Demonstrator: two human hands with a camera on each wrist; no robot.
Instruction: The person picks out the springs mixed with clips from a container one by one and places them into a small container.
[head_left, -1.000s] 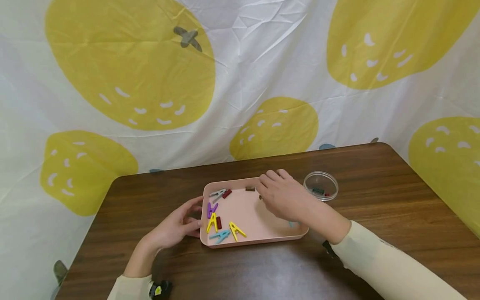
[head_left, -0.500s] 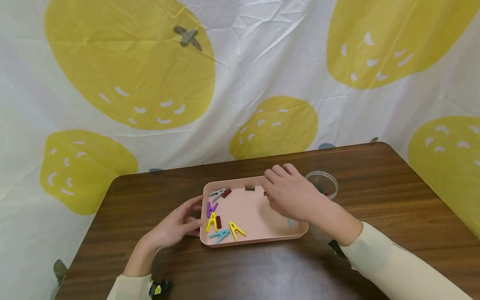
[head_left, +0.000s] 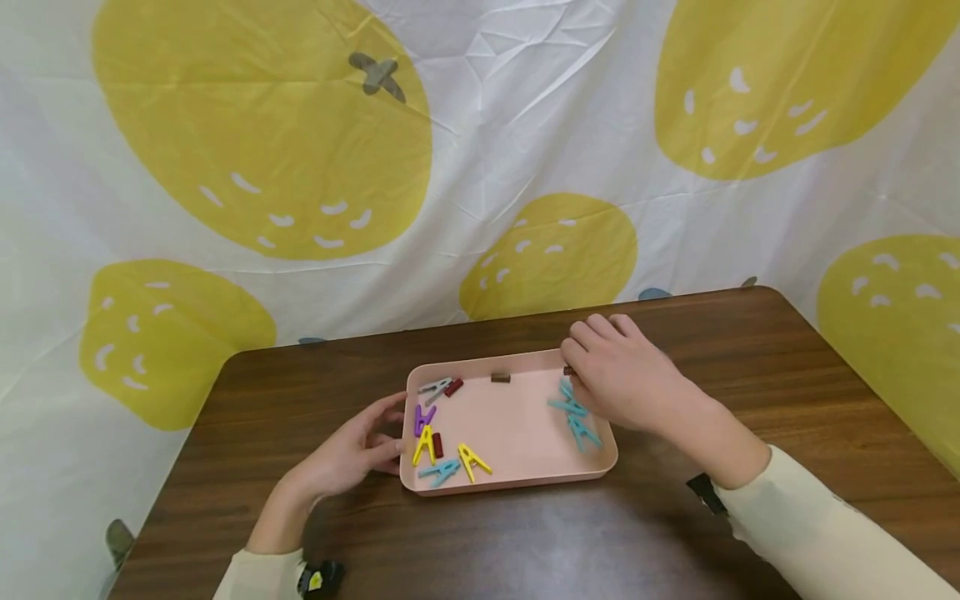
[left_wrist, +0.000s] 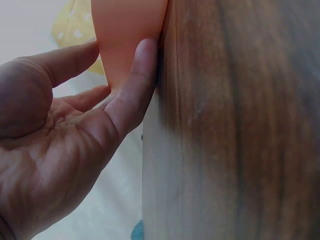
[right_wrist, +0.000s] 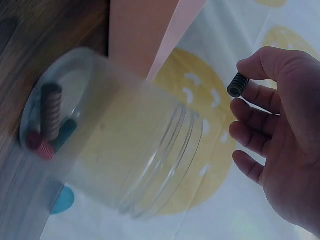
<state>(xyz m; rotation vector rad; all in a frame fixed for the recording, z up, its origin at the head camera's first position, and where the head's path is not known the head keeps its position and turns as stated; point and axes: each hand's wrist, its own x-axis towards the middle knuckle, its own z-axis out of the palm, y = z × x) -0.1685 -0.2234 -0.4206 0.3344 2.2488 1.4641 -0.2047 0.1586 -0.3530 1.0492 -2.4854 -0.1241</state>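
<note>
Right hand (head_left: 626, 375) pinches a spring (right_wrist: 238, 85), best kept clear of the jar (right_wrist: 112, 132) rim, as left hand (head_left: 348, 450), fingers spread, touches the tray's (head_left: 498, 425) left edge.

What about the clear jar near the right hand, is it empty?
No: the right wrist view shows springs, one of them red, lying inside the clear jar.

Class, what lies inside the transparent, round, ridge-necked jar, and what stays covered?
At its base, the jar holds a dark coiled spring, a red coiled spring and an elongated green piece, partly covered. Whatever lies beneath these cannot be seen.
</note>
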